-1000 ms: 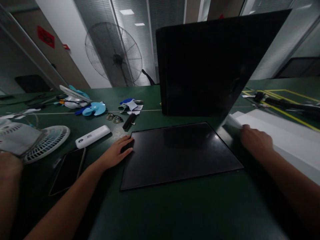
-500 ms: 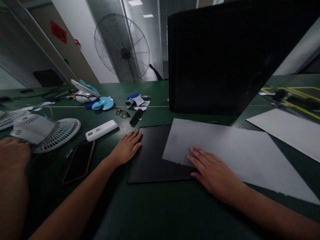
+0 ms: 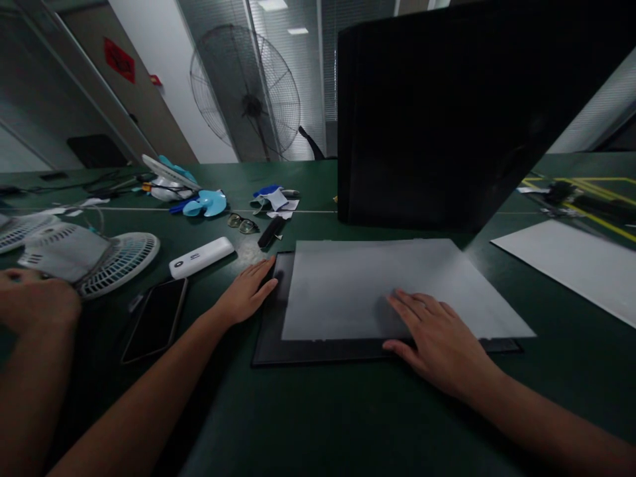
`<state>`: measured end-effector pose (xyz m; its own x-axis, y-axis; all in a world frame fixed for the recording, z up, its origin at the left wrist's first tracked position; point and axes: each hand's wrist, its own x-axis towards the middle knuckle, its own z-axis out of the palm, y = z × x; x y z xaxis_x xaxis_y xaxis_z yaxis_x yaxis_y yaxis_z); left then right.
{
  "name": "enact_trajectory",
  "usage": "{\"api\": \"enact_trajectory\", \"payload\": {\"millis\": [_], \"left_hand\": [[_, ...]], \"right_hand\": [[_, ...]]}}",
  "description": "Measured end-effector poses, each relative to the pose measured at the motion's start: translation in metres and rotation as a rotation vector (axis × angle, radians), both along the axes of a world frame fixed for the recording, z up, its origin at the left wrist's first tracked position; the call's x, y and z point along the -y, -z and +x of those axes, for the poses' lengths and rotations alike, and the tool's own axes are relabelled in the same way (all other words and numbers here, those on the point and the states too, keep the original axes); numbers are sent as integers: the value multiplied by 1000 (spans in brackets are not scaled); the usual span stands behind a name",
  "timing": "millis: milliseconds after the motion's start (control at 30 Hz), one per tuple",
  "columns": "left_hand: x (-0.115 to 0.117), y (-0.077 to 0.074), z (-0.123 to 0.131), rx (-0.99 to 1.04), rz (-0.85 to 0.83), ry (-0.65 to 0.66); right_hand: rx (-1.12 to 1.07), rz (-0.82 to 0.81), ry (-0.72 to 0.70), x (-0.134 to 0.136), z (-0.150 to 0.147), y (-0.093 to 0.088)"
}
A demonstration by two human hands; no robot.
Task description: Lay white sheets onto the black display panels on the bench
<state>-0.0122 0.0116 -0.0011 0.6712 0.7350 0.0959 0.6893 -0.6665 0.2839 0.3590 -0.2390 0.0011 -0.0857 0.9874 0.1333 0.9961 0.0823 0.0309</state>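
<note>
A translucent white sheet (image 3: pixel 348 278) lies over a black rectangular panel (image 3: pixel 271 341), whose left and front edges show past it. On the sheet's front part rests my right hand (image 3: pixel 427 331), fingers stretched, thumb over the panel's front edge. My left hand (image 3: pixel 246 291) lies flat at the panel's left edge, its fingertips by the far left corner, holding nothing. The sheet's right corner reaches beyond the panel onto the green table (image 3: pixel 318 424).
Behind the panel stands a large black screen (image 3: pixel 427 126). Left are a phone (image 3: pixel 156 318), a white power bank (image 3: pixel 202 257), glasses (image 3: pixel 242 223) and a small white fan (image 3: pixel 119 265). Another person's hand (image 3: pixel 40 301) is beside the fan. A white board (image 3: pixel 576 265) lies right.
The white sheet has shifted left and turned, so its edges run nearly along the panel's. My right hand stays on it; my left hand has hardly moved. The other person's hand moved slightly right.
</note>
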Motion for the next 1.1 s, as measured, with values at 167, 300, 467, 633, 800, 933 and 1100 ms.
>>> {"api": "enact_trajectory", "payload": {"millis": [167, 300, 467, 633, 800, 933, 1100], "left_hand": [[0, -1, -1, 0, 22, 77], [-1, 4, -2, -32, 41, 60], [0, 7, -3, 94, 4, -19], [4, 2, -2, 138, 41, 66], [9, -7, -1, -68, 14, 126], [11, -13, -3, -139, -6, 142], [8, -13, -7, -155, -34, 144]], "right_hand": [[-54, 1, -284, 1, -9, -1], [-101, -32, -313, 0, -7, -5], [-197, -100, -312, -4, 0, -13], [-241, -109, -331, -5, 7, -13], [-215, -92, -386, -10, 23, -12], [-45, -32, 42, -16, 79, -18], [94, 53, 625, 4, 197, -17]]}}
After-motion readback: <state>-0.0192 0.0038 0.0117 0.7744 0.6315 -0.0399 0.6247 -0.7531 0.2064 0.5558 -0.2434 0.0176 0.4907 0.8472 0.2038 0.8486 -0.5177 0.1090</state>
